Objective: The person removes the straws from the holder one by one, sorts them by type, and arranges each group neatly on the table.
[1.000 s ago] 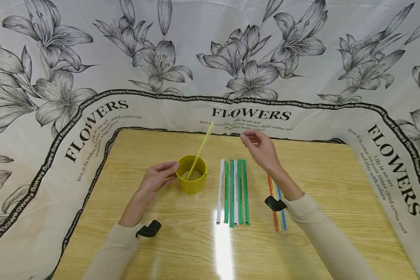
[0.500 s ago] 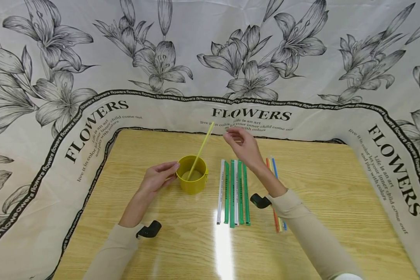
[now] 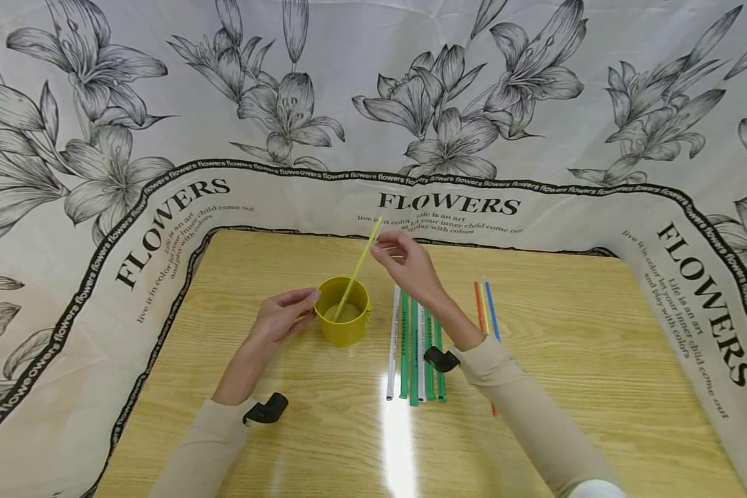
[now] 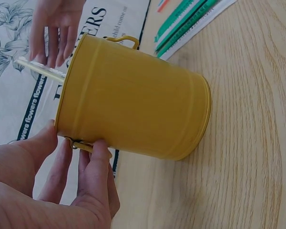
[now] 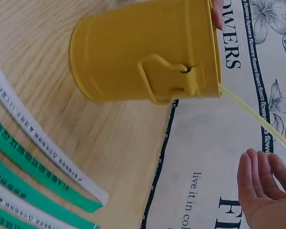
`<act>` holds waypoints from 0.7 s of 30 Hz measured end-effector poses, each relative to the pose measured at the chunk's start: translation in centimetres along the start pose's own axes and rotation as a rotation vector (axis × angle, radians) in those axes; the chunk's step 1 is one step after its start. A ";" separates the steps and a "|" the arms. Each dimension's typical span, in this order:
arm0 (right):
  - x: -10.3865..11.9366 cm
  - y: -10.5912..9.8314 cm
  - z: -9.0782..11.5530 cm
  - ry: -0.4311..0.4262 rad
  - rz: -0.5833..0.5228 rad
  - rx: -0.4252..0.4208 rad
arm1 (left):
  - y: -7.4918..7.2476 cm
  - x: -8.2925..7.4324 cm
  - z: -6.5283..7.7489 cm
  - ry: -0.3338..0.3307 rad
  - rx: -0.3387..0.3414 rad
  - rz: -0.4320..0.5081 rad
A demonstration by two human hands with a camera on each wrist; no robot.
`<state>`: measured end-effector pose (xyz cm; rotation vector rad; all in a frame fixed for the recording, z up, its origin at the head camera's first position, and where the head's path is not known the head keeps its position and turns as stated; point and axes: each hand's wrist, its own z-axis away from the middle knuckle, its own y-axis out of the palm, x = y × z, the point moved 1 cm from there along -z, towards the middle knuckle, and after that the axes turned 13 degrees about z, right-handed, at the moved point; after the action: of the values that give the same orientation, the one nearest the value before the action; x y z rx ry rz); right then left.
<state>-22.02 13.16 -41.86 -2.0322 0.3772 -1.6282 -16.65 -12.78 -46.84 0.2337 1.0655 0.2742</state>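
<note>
A small yellow metal bucket (image 3: 342, 332) stands upright on the table, with a yellow straw (image 3: 360, 259) leaning in it and rising past its rim. My left hand (image 3: 280, 315) grips the bucket's left side; in the left wrist view the thumb is at the rim and fingers are at the side handle (image 4: 86, 146). My right hand (image 3: 404, 263) is beside the straw's upper end, fingers loosely bent. In the right wrist view the straw passes between thumb and fingers (image 5: 262, 176), and whether they touch it I cannot tell.
Several green and white wrapped straws (image 3: 404, 346) lie side by side right of the bucket, partly under my right wrist. Red, yellow and blue straws (image 3: 490, 304) lie farther right, partly hidden by my forearm. A flower-printed cloth (image 3: 324, 200) hangs behind the wooden table (image 3: 597, 332).
My right hand has moved left, across above the wrapped straws to the yellow straw's upper end. My left hand, the bucket and the straw in it have stayed in place.
</note>
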 end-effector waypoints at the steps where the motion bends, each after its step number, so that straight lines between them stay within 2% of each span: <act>1: 0.0 0.2 0.0 -0.006 0.004 0.005 | 0.0 0.0 0.1 0.003 0.003 0.004; 9: 0.4 1.9 -0.3 0.013 0.006 0.040 | 0.1 0.0 0.2 0.008 0.015 0.021; 13: 0.5 2.2 -0.3 -0.007 -0.006 0.037 | 0.1 0.0 0.3 0.008 0.019 0.019; 21: 0.8 1.3 -0.4 -0.027 -0.224 0.015 | 0.0 0.0 0.3 0.004 0.017 0.020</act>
<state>-22.09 11.63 -41.85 -2.1466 0.1304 -1.7246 -16.43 -12.76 -46.69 0.2590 1.0704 0.2843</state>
